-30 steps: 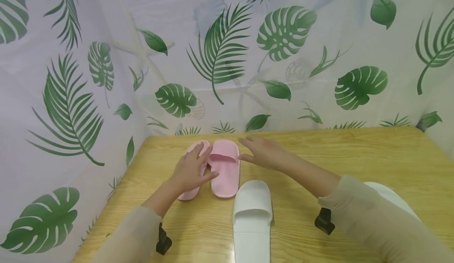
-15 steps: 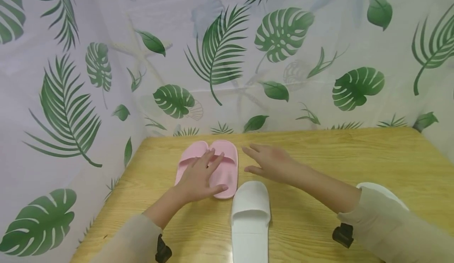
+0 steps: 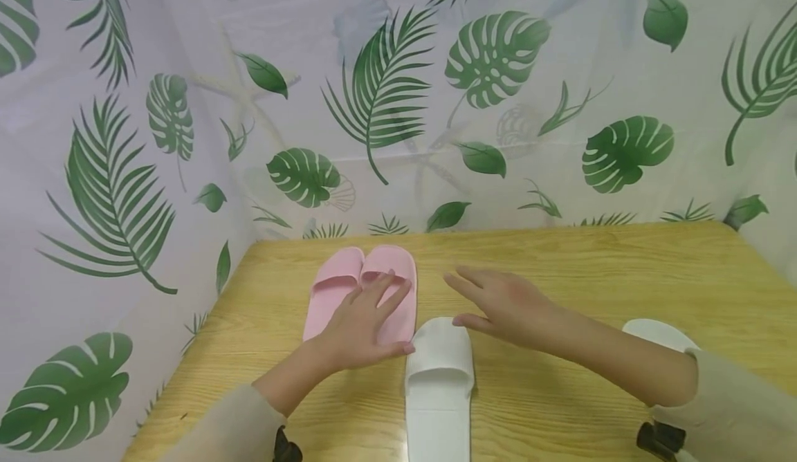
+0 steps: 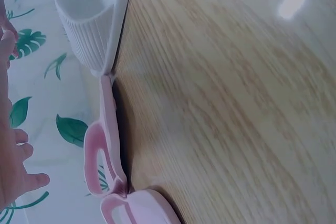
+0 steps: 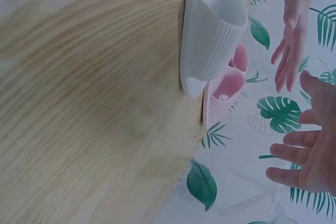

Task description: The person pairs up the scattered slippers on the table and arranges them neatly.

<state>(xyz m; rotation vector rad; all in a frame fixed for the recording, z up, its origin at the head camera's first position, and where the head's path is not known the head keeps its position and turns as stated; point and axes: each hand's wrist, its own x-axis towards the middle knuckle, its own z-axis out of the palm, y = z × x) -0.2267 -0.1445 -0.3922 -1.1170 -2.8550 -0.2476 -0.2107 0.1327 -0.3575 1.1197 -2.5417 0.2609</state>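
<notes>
Two pink slippers point(image 3: 333, 283) lie side by side near the table's back edge, toes toward the wall. My left hand point(image 3: 356, 329) hovers above them with fingers spread, hiding part of the right one; the left wrist view shows it raised off the table. In front and slightly right lies a white slipper point(image 3: 438, 407), its toe close to the pink pair. My right hand point(image 3: 507, 306), fingers extended, hangs in the air just right of that white toe and holds nothing. A second white slipper point(image 3: 660, 333) lies further right, mostly hidden behind my right forearm.
Everything lies on a wood-grain table point(image 3: 560, 261). A white cloth point(image 3: 398, 123) with green leaf prints hangs behind it and along the left side. Both sleeves carry a dark wrist device point(image 3: 661, 440).
Both hands have drawn back toward the person and shifted right, away from the pink slippers. The left pink slipper, covered before, now shows more fully; the pair lies closer together.
</notes>
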